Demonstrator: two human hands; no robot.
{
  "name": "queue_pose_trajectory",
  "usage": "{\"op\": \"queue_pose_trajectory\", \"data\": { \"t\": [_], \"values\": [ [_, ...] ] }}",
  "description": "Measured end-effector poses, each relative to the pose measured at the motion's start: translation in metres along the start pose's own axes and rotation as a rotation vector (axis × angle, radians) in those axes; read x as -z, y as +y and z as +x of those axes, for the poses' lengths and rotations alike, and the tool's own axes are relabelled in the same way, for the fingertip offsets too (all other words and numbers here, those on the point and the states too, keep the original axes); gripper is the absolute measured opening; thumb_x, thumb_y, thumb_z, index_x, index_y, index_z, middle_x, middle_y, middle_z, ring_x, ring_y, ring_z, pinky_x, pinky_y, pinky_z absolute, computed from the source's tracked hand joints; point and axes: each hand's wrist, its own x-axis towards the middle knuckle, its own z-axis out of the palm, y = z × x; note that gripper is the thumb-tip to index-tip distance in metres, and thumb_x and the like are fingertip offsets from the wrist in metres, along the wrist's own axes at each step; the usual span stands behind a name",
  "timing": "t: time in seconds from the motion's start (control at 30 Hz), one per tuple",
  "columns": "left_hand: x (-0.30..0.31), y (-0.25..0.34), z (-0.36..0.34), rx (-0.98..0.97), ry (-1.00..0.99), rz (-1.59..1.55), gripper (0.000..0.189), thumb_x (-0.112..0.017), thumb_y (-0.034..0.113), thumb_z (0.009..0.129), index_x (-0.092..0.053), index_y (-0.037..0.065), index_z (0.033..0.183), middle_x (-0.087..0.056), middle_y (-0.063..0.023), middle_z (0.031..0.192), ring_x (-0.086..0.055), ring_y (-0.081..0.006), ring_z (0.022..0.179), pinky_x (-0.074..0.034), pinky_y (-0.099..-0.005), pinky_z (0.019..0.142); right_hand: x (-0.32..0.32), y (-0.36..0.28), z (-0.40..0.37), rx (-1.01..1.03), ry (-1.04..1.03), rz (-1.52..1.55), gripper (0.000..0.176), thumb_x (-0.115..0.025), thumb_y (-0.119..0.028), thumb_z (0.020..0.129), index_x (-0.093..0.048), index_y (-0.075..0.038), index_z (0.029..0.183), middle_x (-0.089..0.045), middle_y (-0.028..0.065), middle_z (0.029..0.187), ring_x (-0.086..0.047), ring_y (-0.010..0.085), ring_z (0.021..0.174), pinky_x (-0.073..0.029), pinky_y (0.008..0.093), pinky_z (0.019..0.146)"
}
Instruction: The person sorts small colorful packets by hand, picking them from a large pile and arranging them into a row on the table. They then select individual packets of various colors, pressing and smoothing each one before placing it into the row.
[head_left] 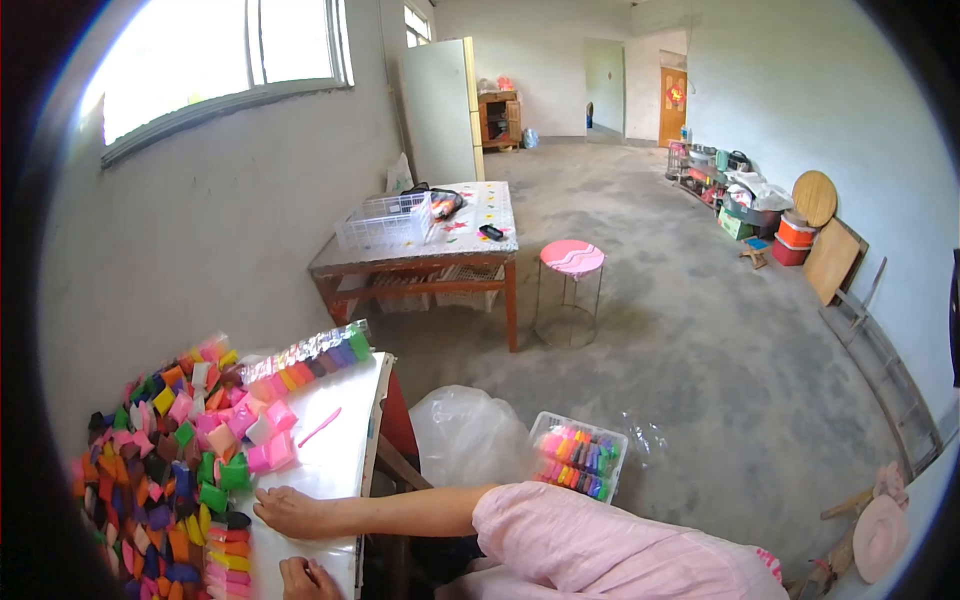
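Packets in many colours [185,480] lie heaped across the left part of the white worktop [350,450], with 1 row of wrapped packets [308,362] at its far end. Just beside the heap, the right hand [290,512] has its fingers curled down toward the worktop; I cannot tell whether it grips anything. Near it, the left hand [308,580] is partly cut off by the bottom edge, its hold also unclear. Between the heap and the worktop's right edge lies 1 pink stick [320,427]. Past that edge are 1 clear plastic bag [465,430] and 1 clear tray [590,427] of coloured pieces.
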Motion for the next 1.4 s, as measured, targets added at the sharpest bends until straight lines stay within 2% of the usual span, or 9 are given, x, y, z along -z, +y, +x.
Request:
{"op": "queue_pose_trajectory", "data": {
  "t": [0.07, 0.1, 0.3, 0.5, 0.6, 0.7, 0.8, 1.1, 1.4],
  "values": [
    [0.000, 0.000, 0.000, -0.002, -0.003, -0.009, 0.015, -0.055, 0.016, 0.090, -0.059, 0.002, 0.091, -0.058, -0.0169, 0.084, -0.059, -0.0372, 0.077, -0.048, -0.0461, 0.066, 0.005, 0.001, 0.000, 0.003, -0.023, 0.014, 0.013, -0.058, -0.007, 0.074, -0.057, 0.003, 0.083, -0.057, 0.0161, 0.085, -0.064, 0.0295, 0.075, -0.052, 0.0362, 0.068],
    [0.000, 0.000, 0.000, -0.004, -0.003, -0.007, 0.015, -0.055, 0.016, 0.090, -0.058, 0.002, 0.091, -0.058, -0.0169, 0.084, -0.059, -0.0372, 0.076, -0.047, -0.0461, 0.066, 0.006, 0.003, 0.002, 0.069, -0.036, -0.018, 0.014, -0.059, -0.007, 0.074, -0.057, 0.003, 0.083, -0.057, 0.0166, 0.084, -0.064, 0.0298, 0.076, -0.052, 0.0363, 0.068],
    [0.000, -0.002, 0.001, -0.009, -0.005, 0.005, 0.015, -0.055, 0.016, 0.090, -0.058, 0.002, 0.091, -0.058, -0.0170, 0.083, -0.059, -0.0374, 0.075, -0.047, -0.0462, 0.065, 0.010, 0.003, 0.001, 0.078, -0.029, -0.038, 0.013, -0.058, -0.005, 0.073, -0.057, 0.004, 0.082, -0.057, 0.0167, 0.082, -0.064, 0.0295, 0.075, -0.053, 0.0350, 0.067],
    [0.002, 0.001, 0.000, -0.006, -0.005, 0.012, 0.015, -0.055, 0.016, 0.090, -0.058, 0.002, 0.091, -0.058, -0.0167, 0.082, -0.059, -0.0372, 0.074, -0.047, -0.0457, 0.064, 0.009, 0.000, -0.001, 0.038, 0.056, -0.005, 0.012, -0.058, -0.005, 0.072, -0.058, 0.004, 0.081, -0.057, 0.0170, 0.081, -0.063, 0.0299, 0.074, -0.053, 0.0354, 0.066],
    [0.000, 0.002, 0.001, -0.006, 0.001, 0.001, 0.015, -0.055, 0.016, 0.090, -0.058, 0.002, 0.090, -0.058, -0.0167, 0.082, -0.059, -0.0372, 0.073, -0.047, -0.0455, 0.064, 0.007, 0.002, 0.001, 0.031, -0.001, 0.041, 0.012, -0.058, -0.005, 0.072, -0.058, 0.003, 0.081, -0.057, 0.0172, 0.081, -0.064, 0.0299, 0.073, -0.053, 0.0361, 0.066],
    [0.001, 0.000, 0.001, -0.012, -0.011, 0.011, 0.015, -0.055, 0.016, 0.090, -0.058, 0.002, 0.090, -0.058, -0.0168, 0.082, -0.059, -0.0372, 0.074, -0.047, -0.0456, 0.065, 0.002, 0.002, 0.001, 0.031, 0.034, 0.008, 0.012, -0.058, -0.005, 0.073, -0.058, 0.004, 0.081, -0.057, 0.0170, 0.081, -0.064, 0.0298, 0.073, -0.053, 0.0364, 0.066],
    [0.000, -0.001, 0.001, -0.018, -0.008, 0.005, 0.015, -0.056, 0.017, 0.090, -0.059, 0.002, 0.090, -0.058, -0.0167, 0.082, -0.059, -0.0371, 0.075, -0.047, -0.0457, 0.065, 0.001, 0.004, 0.002, 0.067, -0.044, -0.040, 0.013, -0.058, -0.006, 0.073, -0.058, 0.003, 0.082, -0.057, 0.0168, 0.081, -0.064, 0.0296, 0.073, -0.053, 0.0363, 0.066],
    [0.000, 0.000, 0.002, -0.002, -0.014, 0.003, 0.015, -0.055, 0.017, 0.091, -0.058, 0.002, 0.088, -0.057, -0.0164, 0.082, -0.058, -0.0368, 0.075, -0.047, -0.0458, 0.065, 0.000, 0.003, 0.001, 0.029, 0.028, 0.007, 0.012, -0.057, -0.006, 0.074, -0.058, 0.003, 0.082, -0.057, 0.0167, 0.082, -0.064, 0.0297, 0.073, -0.053, 0.0365, 0.066],
    [0.001, -0.001, 0.001, -0.005, -0.018, 0.014, 0.016, -0.056, 0.017, 0.091, -0.058, 0.002, 0.090, -0.057, -0.0158, 0.083, -0.059, -0.0364, 0.075, -0.047, -0.0454, 0.065, 0.003, 0.001, 0.001, -0.012, 0.007, 0.023, 0.013, -0.058, -0.006, 0.074, -0.058, 0.003, 0.082, -0.057, 0.0169, 0.081, -0.064, 0.0302, 0.074, -0.053, 0.0371, 0.067]
  ]
}}
